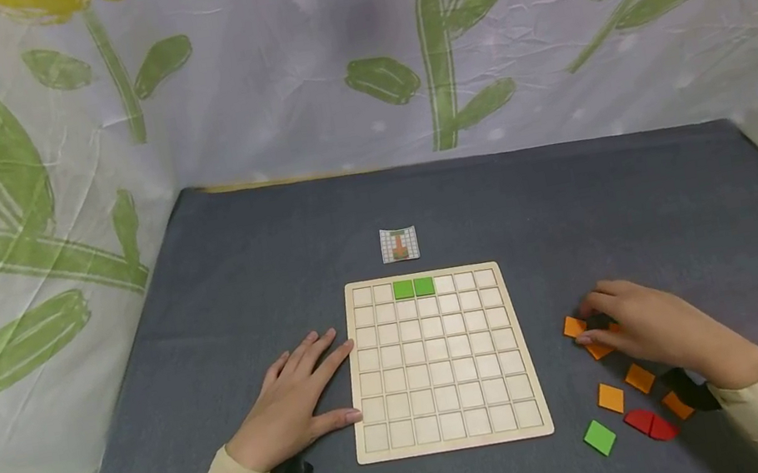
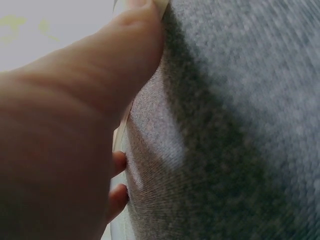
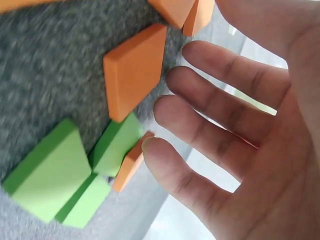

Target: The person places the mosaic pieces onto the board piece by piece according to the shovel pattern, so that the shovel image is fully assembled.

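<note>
A pale wooden grid board lies on the table, with two green square tiles side by side in its top row. My left hand rests spread on the cloth, its fingertips and thumb at the board's left edge. To the right of the board, my right hand hovers low over loose tiles, thumb and index finger right at an orange tile. In the right wrist view its fingers are loosely bent beside another orange tile and several green tiles, which the hand hides in the head view.
Nearer the front right lie more orange tiles, a green tile and red pieces. Behind the board is a small printed card with a grid picture. A dark grey cloth covers the table, and flower-patterned sheeting hangs behind.
</note>
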Motion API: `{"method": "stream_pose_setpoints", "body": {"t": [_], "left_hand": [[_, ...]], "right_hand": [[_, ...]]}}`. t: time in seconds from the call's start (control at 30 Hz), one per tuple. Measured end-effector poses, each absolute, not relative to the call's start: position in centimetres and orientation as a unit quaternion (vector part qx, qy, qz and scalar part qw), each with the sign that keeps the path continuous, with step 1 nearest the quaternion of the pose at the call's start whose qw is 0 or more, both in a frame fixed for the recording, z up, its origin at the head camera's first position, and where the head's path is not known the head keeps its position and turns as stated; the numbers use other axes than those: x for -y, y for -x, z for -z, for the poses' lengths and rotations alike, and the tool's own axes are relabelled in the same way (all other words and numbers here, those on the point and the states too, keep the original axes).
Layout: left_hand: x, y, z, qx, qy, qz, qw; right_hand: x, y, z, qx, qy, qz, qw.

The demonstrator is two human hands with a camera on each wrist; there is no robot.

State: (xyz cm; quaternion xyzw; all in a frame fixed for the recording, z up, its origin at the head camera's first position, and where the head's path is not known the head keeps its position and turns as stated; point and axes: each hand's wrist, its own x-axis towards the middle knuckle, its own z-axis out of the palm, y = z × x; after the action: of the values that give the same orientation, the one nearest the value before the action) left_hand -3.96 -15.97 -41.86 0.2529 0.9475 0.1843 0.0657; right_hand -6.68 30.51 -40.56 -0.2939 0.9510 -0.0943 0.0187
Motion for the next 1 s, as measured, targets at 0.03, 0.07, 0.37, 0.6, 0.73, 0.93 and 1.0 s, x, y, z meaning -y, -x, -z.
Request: {"method": "stream_pose_setpoints", "body": {"t": [0.03, 0.07, 0.37, 0.6, 0.73, 0.93, 1.0], "left_hand": [[16.0, 4.0, 41.9, -0.948, -0.253, -0.184, 0.066], [16.0, 4.0, 41.9, -0.948, -0.252, -0.183, 0.067], [16.0, 4.0, 42.1, -0.949, -0.251, -0.18, 0.07], [16.0, 4.0, 42.1, -0.948, -0.252, -0.179, 0.07], [16.1, 4.0, 42.1, -0.948, -0.255, -0.178, 0.064], [16.1, 4.0, 42.1, -0.947, -0.256, -0.179, 0.067], [16.1, 4.0, 42.1, -0.948, -0.256, -0.179, 0.067]], "right_hand": [[-30.4, 6.7, 40.6, -0.949, 0.3, 0.096, 0.015], [-30.3, 6.7, 40.6, -0.948, 0.304, 0.095, 0.012], [-29.4, 6.8, 40.5, -0.943, 0.316, 0.101, 0.013], [-29.0, 7.3, 40.6, -0.948, 0.302, 0.101, 0.016], [-28.5, 7.9, 40.4, -0.945, 0.303, 0.124, 0.015], [-27.4, 8.7, 39.8, -0.933, 0.326, 0.153, -0.024], [-27.0, 8.9, 39.7, -0.933, 0.326, 0.152, -0.024]]}}
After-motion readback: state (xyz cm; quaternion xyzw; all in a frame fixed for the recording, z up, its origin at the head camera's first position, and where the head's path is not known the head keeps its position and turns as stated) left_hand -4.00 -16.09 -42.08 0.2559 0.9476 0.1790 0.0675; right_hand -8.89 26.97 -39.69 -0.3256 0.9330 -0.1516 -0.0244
